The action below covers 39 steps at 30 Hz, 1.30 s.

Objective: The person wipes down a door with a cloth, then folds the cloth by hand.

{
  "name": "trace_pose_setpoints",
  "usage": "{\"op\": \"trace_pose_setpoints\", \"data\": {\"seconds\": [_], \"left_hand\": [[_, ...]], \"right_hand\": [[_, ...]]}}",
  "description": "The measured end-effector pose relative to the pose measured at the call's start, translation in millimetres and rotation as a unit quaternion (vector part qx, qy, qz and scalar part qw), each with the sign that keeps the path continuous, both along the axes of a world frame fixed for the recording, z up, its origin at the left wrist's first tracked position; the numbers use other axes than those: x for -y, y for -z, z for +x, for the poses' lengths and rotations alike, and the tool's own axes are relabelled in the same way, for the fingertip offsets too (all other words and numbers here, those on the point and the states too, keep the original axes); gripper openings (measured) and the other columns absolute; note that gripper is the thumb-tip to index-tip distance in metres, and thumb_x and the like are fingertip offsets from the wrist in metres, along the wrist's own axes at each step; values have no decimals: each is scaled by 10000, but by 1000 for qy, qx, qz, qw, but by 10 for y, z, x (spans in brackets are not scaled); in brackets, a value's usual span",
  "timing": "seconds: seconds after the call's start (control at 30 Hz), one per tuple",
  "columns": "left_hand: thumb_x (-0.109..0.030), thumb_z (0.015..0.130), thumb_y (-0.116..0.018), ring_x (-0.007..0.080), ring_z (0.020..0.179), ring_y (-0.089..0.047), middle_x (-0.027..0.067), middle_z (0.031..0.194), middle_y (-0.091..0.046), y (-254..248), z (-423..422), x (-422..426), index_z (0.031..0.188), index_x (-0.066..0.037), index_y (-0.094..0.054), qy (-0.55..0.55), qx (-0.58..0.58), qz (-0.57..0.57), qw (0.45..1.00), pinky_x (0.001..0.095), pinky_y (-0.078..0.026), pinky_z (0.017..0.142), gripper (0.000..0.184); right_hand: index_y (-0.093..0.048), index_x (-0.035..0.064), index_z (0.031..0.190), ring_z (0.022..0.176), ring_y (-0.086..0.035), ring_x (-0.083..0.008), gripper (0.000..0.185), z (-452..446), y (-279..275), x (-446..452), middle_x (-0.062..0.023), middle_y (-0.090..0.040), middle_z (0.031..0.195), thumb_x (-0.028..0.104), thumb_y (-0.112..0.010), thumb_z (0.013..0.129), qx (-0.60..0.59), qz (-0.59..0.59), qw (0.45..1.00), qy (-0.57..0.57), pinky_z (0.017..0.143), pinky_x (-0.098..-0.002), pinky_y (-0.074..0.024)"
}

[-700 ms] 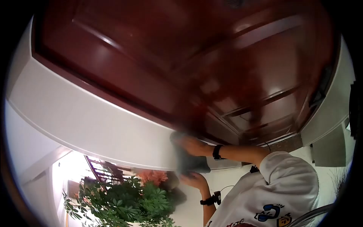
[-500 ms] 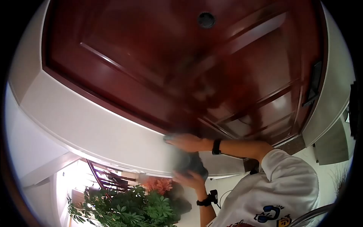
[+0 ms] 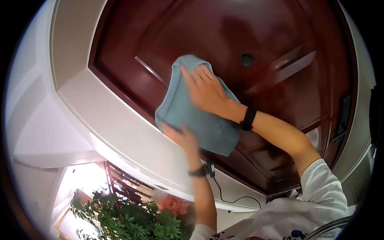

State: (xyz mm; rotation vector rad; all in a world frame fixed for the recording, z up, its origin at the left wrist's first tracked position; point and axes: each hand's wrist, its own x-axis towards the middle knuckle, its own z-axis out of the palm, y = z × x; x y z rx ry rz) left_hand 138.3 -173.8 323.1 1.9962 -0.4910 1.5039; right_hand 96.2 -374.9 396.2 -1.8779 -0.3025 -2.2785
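Note:
A grey-blue cloth (image 3: 200,120) is spread against a dark red panelled door (image 3: 280,36). On its upper part, my right hand (image 3: 208,92) presses and holds it, index finger stretched out and the other fingers bent near the cloth's edge. My left hand (image 3: 182,138), smeared by motion, has hold of the lower left edge, close to the door frame. Both wrists wear black bands, and a thin cable hangs from the left one.
A pale door frame (image 3: 120,116) runs along the door's left side. Right of my hands are a round black peephole (image 3: 247,60) and a black door handle (image 3: 341,120). A leafy green plant (image 3: 136,218) and a coral-red plant (image 3: 172,205) stand at the lower left.
Both hands have moved up in the picture with the cloth, from the pale frame onto the door panel. The cloth was bunched and blurred and now lies spread out.

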Motion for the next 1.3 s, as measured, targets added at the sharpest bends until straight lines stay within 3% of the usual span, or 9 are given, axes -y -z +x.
{"op": "trace_pose_setpoints", "data": {"seconds": [0.07, 0.17, 0.33, 0.63, 0.8, 0.87, 0.97, 1.07, 1.3], "left_hand": [[-151, 973, -504, 470, 1428, -279, 340, 1520, -328, -290, 242, 475, 1542, 94, -218, 67, 12, 26, 997, 494, -173, 1200, 682], [-127, 964, -448, 509, 1364, -319, 358, 1491, -352, -585, 704, 775, 1523, 136, -215, -69, 111, 48, 990, 524, -217, 1165, 660], [-69, 933, -409, 508, 1365, -313, 355, 1504, -330, -1158, 645, 656, 1551, 78, -223, -19, 172, 153, 973, 541, -197, 1167, 662], [-78, 911, -480, 475, 1354, -363, 321, 1474, -393, -1968, 531, 960, 1509, 94, -292, 24, 258, 207, 943, 533, -226, 1163, 649], [-90, 904, -554, 448, 1281, -454, 308, 1390, -499, -2258, 374, 1131, 1474, 86, -366, 86, 246, 256, 931, 504, -327, 1102, 626], [-89, 981, -387, 435, 1326, -420, 271, 1443, -469, -2314, 225, 1183, 1498, 65, -351, 75, 232, 295, 924, 490, -291, 1140, 541], [-43, 937, -418, 432, 1259, -455, 255, 1394, -502, -2356, 68, 1250, 1485, 63, -378, 106, 202, 293, 929, 491, -322, 1103, 559], [-3, 839, -518, 419, 1048, -516, 240, 1148, -586, -2421, 146, 1308, 1392, 91, -471, 79, 337, 263, 901, 489, -406, 965, 562], [-71, 820, -583, 447, 1144, -497, 253, 1217, -540, -2503, 274, 1308, 1417, 107, -425, 67, 345, 249, 902, 533, -339, 1090, 643]], "right_hand": [[-553, -91, 1339, 1069, -575, -319, 557, 23, -181, 178, -188, -627, 1083, 143, -619, 838, 22, 11, 1000, 11, 1012, -411, -442], [-539, -65, 1363, 1038, -579, -309, 608, 61, -303, 335, -163, -623, 1073, 191, -655, 825, 32, -6, 999, 11, 991, -417, -449], [-517, -51, 1393, 1046, -576, -286, 640, 49, -377, 356, -142, -624, 1094, 223, -673, 836, 39, -11, 999, 22, 995, -403, -446], [-483, -42, 1439, 1187, -510, -261, 643, 103, -725, 451, -125, -588, 1223, 303, -581, 905, 10, -4, 994, 110, 1100, -363, -348], [-501, -47, 1422, 1203, -510, -274, 635, 154, -880, 507, -117, -595, 1217, 242, -563, 860, 39, -1, 996, 78, 1097, -386, -365], [-523, -37, 1404, 1196, -517, -268, 631, 169, -935, 513, -112, -601, 1193, 225, -574, 832, 36, 16, 996, 80, 1092, -387, -376], [-543, -21, 1391, 1180, -523, -258, 613, 40, -1011, 568, -110, -603, 1155, 224, -579, 830, 25, 14, 996, 87, 1092, -380, -376], [-549, -8, 1389, 1163, -528, -251, 614, 54, -1049, 561, -108, -599, 1116, 225, -582, 822, 46, 10, 991, 126, 1093, -373, -375], [-548, -22, 1383, 1124, -539, -273, 594, 73, -1051, 578, -123, -599, 1078, 212, -578, 838, 63, -10, 985, 163, 1087, -385, -378]]}}
